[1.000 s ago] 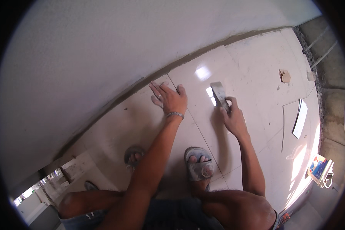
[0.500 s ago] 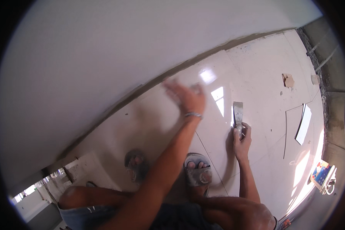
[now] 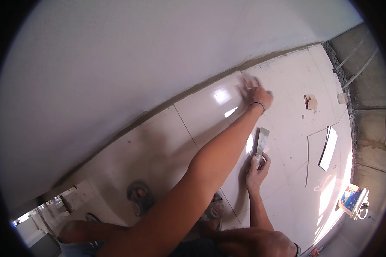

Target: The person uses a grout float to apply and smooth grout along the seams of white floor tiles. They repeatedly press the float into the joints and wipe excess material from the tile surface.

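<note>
My right hand is closed round the handle of a putty knife. The knife's flat, smeared metal blade points away from me, above the floor. Stretched across in front of me, my left hand is over the pale tiled floor, close to the foot of the wall. Its fingers are spread and partly blurred by motion, and I see nothing held in them. Whether they touch the tiles I cannot tell. A grey-brown strip runs along the joint between wall and floor.
A white wall rises on the far left. To the right lie a brown scrap piece, a narrow white-faced strip and a colourful packet. Rough, broken edging borders the floor there. My sandalled feet are below my left arm.
My left hand has swept right and farther along the wall's foot. My right hand, still gripping the putty knife, appears slightly lower and left, as the whole view has shifted.
</note>
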